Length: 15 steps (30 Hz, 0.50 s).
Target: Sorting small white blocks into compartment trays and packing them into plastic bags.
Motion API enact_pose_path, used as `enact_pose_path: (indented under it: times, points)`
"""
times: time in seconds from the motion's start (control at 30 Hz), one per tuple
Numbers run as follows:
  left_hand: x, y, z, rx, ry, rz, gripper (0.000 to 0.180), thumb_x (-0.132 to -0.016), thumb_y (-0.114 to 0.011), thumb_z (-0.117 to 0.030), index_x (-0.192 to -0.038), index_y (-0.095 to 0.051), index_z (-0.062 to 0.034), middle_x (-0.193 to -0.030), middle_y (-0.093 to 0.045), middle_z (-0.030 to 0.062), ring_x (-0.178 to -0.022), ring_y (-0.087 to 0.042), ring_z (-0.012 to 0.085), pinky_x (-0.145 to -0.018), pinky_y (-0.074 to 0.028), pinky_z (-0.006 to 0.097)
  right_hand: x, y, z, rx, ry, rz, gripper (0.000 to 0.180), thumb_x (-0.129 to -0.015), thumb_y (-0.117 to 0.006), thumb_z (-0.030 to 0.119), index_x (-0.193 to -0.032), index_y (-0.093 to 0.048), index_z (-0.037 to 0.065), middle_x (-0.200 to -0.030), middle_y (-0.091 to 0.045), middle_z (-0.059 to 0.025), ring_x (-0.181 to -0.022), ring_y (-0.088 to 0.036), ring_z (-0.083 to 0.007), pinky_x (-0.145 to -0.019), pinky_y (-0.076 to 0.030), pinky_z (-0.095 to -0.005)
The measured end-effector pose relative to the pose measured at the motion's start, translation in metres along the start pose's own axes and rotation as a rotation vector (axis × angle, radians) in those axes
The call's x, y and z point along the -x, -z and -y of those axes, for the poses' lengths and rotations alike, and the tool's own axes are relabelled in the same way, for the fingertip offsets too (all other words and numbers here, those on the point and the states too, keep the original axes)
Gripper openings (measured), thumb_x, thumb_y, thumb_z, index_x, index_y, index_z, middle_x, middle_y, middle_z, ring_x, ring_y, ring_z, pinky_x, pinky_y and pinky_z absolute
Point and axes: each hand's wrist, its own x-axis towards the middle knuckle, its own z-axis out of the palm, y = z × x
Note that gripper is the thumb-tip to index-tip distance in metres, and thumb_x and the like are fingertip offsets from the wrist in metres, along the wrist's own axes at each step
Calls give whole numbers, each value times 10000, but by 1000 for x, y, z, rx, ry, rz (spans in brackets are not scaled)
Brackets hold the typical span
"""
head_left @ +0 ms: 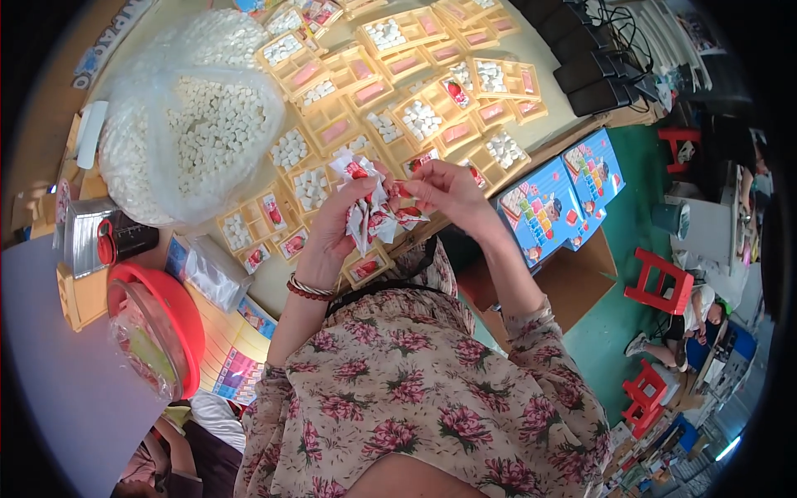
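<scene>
A crumpled bunch of white sachets with red strawberry prints [374, 224] is resting above the near edge of the bench [558, 116], in front of the person's body. The left hand [336, 217] is grasping that bunch from the left, fingers curling round it, while the right hand [455, 195] is closing thumb and fingertips on what is apparently one sachet's edge at the bunch's right side. For clean handling, the left hand should probably be holding loosely enough for single sachets to slip free, and the right should be pinching only one sealed edge, since the thin wrappers are overlapping and could be coming away in twos. Keeping the wrists above the trays would likely be sparing the loose pieces from knocks. Beyond the hands, pale yellow compartment trays [336, 108] are spreading over the bench, many carrying white pieces [422, 120] and pink blocks [336, 130]; some are also holding a sachet. To the left, a clear bag [137, 158] is bulging with more white pieces; to the right, printed blue boxes [531, 224] are lying beside the bench.
</scene>
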Motion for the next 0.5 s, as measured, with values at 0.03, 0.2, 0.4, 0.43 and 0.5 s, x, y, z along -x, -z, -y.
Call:
enact_pose_path:
  times: [0.03, 0.2, 0.4, 0.43, 0.5]
  points:
    - [0, 1, 1, -50, 27, -46, 304, -811, -632, -154, -1062, -549, -3, -904, -621, 107, -777, -631, 208, -721, -534, 310, 2, -2, -7, -16, -9, -21, 154, -867, -616, 127, -967, -580, 16, -773, -610, -28, -673, -557, -72, -622, -453, -208]
    - [-1, -3, 10, -136, 43, -86, 264, -815, -604, -170, -1036, -551, -35, -874, -579, 91, -748, -591, 231, -686, -490, 321, 3, 7, -10, 109, 113, -182, 78, -844, -623, 71, -851, -584, 4, -670, -599, -19, -579, -529, -73, -528, -418, -213]
    - [-4, 4, 6, -16, -3, -11, 296, -814, -633, -167, -1051, -554, -8, -850, -620, 84, -743, -635, 210, -682, -537, 312, -19, 69, 0, 411, 229, -394, 87, -844, -605, 75, -867, -599, -9, -672, -613, -27, -587, -531, -55, -548, -437, -216]
    - [-4, 3, 5, -14, -14, -23, 285, -814, -629, -162, -1044, -556, -11, -840, -617, 82, -734, -634, 213, -675, -536, 313, -24, 80, -2, 412, 230, -396, 87, -844, -605, 75, -867, -599, -9, -672, -613, -27, -587, -531, -55, -548, -437, -216]
    - [0, 2, 1, -8, -30, -44, 274, -816, -624, -155, -1043, -557, -16, -843, -618, 83, -734, -634, 217, -676, -537, 312, -32, 93, -7, 556, 219, -427, 109, -832, -608, 85, -869, -602, -17, -674, -629, -65, -580, -550, -89, -560, -448, -240]
